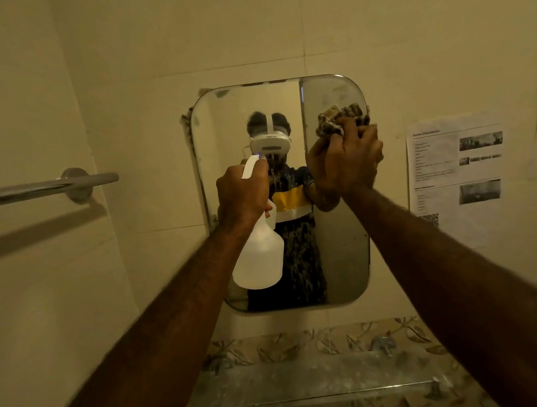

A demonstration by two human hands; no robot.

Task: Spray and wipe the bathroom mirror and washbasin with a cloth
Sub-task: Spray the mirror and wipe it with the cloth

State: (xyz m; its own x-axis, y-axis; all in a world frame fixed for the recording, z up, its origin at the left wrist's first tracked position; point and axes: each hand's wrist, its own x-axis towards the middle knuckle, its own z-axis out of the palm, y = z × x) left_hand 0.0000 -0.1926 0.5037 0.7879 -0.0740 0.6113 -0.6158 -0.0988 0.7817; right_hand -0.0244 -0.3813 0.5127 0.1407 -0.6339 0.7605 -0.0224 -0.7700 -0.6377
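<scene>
A rounded rectangular mirror [343, 255] hangs on the tiled wall ahead, with wet streaks running down its middle. My left hand [240, 193] grips the neck of a white spray bottle [259, 259], nozzle aimed at the glass. My right hand [348, 163] presses a bunched patterned cloth [340, 117] against the mirror's upper right part. The washbasin is not in view.
A metal towel rail [51, 185] sticks out from the left wall. Printed paper sheets [453, 176] are stuck to the wall right of the mirror. A glass shelf [315, 382] sits below it, in front of a leaf-patterned tile band [298, 346].
</scene>
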